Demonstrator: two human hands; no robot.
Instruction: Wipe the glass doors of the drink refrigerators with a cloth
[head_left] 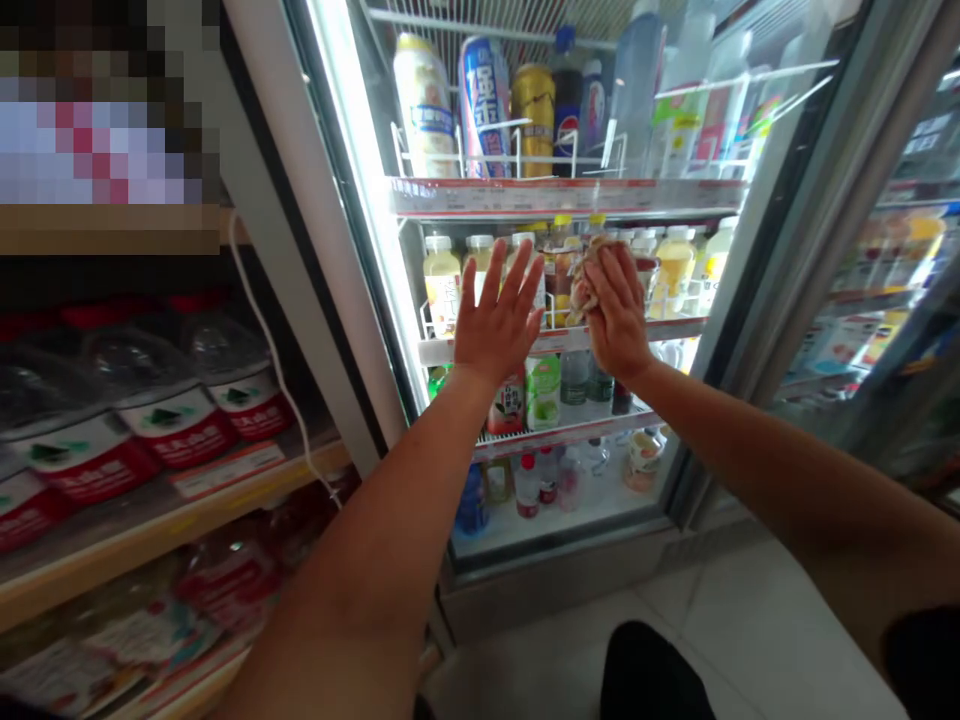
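Note:
A lit drinks fridge stands in front of me, its glass door (517,545) between me and the shelves. My left hand (496,315) lies flat with fingers spread, apparently against the glass, and holds nothing. To its right, my right hand (619,300) presses a crumpled brownish cloth (589,272) to the door at the height of the middle shelf. Part of the cloth is hidden under the fingers. Behind the hands, pale yellow bottles (442,275) and a green carton (543,390) show through the glass.
On the left, a wooden shelf (315,462) holds large red-capped water bottles (165,400), with a white cable (262,320) hanging beside them. A metal door frame (810,330) and another fridge section are at right. Pale tiled floor (780,620) lies below.

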